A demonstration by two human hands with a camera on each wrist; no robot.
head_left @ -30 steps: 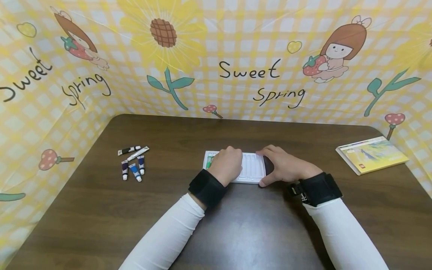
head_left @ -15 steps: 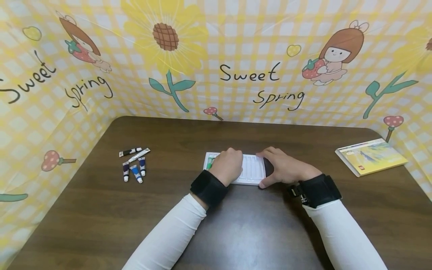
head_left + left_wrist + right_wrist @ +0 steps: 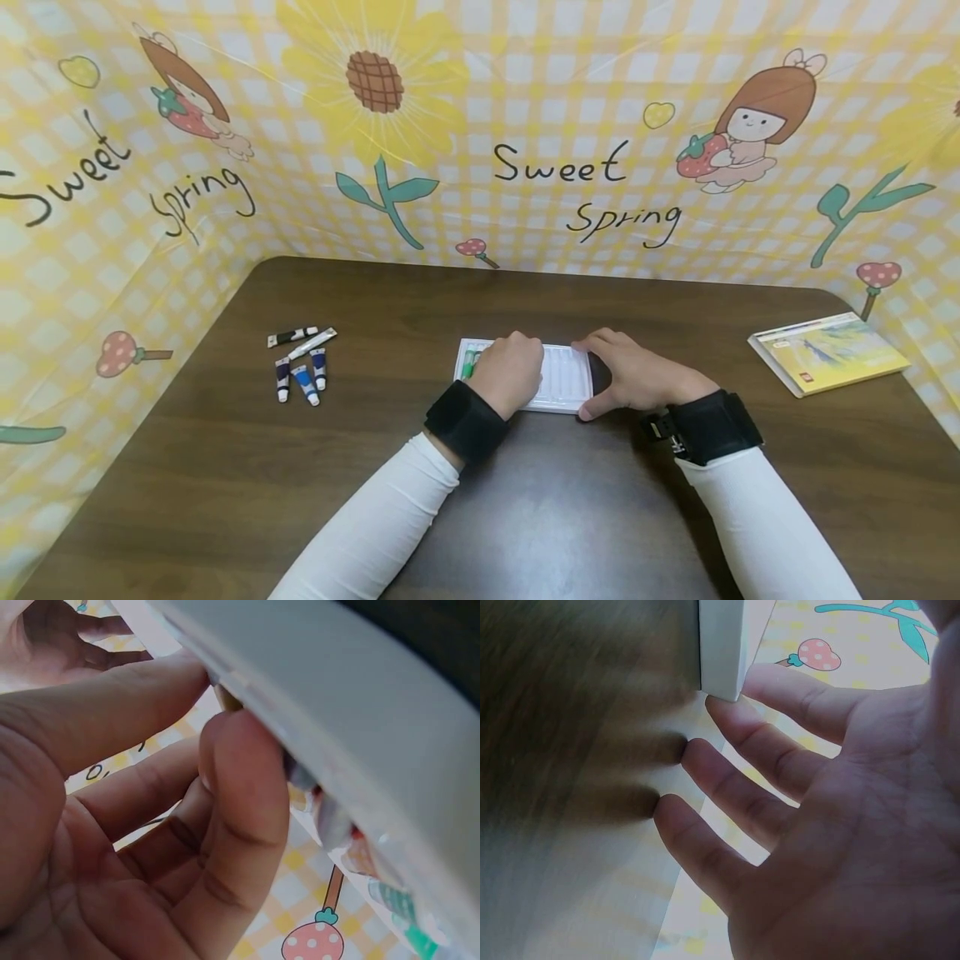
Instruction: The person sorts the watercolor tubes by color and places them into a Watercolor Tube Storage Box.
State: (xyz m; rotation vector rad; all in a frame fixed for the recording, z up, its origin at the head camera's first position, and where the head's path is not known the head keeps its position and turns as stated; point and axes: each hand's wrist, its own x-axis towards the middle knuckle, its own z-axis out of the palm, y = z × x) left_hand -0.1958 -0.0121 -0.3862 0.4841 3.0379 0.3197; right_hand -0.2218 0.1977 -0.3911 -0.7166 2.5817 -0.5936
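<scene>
A white plastic paint tray (image 3: 567, 375) with moulded slots lies on the table. Over its middle is my left hand (image 3: 506, 372), back of the hand up. In the left wrist view its thumb and index finger pinch a small paint tube (image 3: 227, 699), mostly hidden, at the tray's edge. Beyond the fingers, several tubes lie in a row in the slots; a green-labelled tube (image 3: 469, 363) shows at the left end. My right hand (image 3: 641, 368) holds the tray's right end, thumb at the near corner and index finger at the far one. Its other fingertips rest on the tabletop.
At the left of the table lie several loose paint tubes, among them a blue one (image 3: 306, 385), a black one (image 3: 292, 337) and a white one (image 3: 312, 342). A yellow box (image 3: 831, 352) sits at the right edge. Patterned cloth (image 3: 570, 100) hangs behind the table.
The head view shifts slightly. Both hands keep their places at the tray, and the loose tubes stay where they were.
</scene>
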